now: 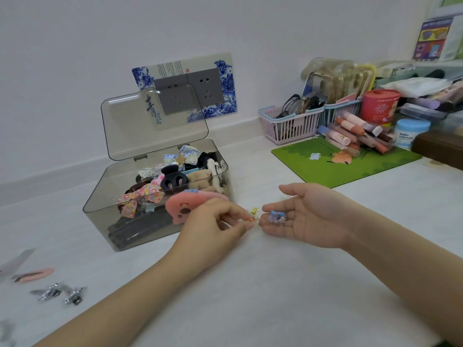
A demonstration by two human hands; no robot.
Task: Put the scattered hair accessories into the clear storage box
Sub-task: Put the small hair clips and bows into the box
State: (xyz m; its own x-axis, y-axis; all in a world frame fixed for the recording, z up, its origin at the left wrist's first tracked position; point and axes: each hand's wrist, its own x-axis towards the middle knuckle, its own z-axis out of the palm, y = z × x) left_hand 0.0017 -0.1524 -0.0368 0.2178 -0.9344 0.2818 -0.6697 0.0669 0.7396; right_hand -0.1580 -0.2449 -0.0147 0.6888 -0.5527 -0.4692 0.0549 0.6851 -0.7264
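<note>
- The left hand (215, 221) pinches a tiny orange clip (249, 219); the right hand (308, 216) lies palm-up, fingers relaxed, cradling small blue translucent clips (275, 216).
- Far left on the white table (250, 284): a pink flat snap clip (35, 274) and silver metal clips (60, 293), nearer the left hand.
- The clear smoky plastic storage box (100, 209), lid up, sits just behind the left hand; nothing blocks its opening.
- A tiny yellow clip (254, 210) lies between the hands.
</note>
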